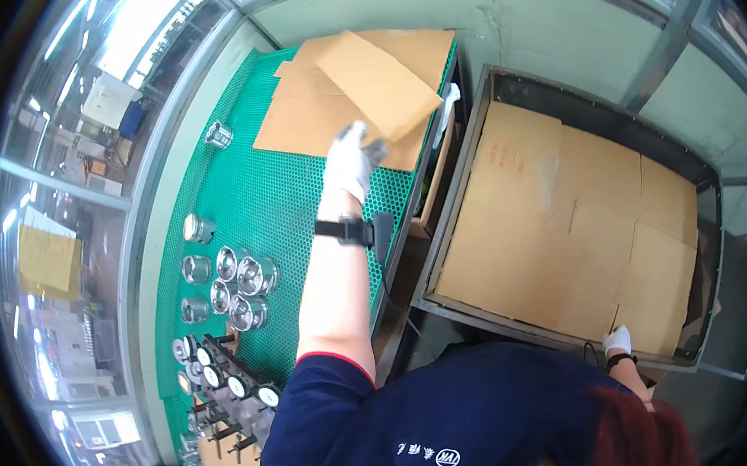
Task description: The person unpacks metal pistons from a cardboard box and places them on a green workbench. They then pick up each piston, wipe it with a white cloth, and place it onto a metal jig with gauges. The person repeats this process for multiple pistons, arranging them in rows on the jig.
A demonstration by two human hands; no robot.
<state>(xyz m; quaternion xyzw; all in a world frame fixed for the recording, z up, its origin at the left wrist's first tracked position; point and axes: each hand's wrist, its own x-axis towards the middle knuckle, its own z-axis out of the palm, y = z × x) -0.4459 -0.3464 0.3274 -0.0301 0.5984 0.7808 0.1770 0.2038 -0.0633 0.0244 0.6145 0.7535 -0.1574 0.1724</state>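
My left hand (351, 163), in a white glove with grey fingertips, reaches over the green-matted bench (302, 208). Its fingers look parted, close to the lower corner of a narrow tan cardboard piece (376, 86). That piece lies across or just above a larger flat cardboard sheet (304, 108); I cannot tell whether the fingertips touch it. Far to the right, my right hand (617, 340), also gloved, is at the near edge of a metal-framed bin (518, 316), beside cardboard sheets (563, 220) covering its top. Its fingers are too small to make out.
Several metal pistons (247, 276) stand on the bench's left part, with a lone one (219, 135) farther back. Nearer me is a rack of dial gauges (228, 382). A narrow gap with a cardboard box (433, 185) separates bench and bin. Glass panels edge the left.
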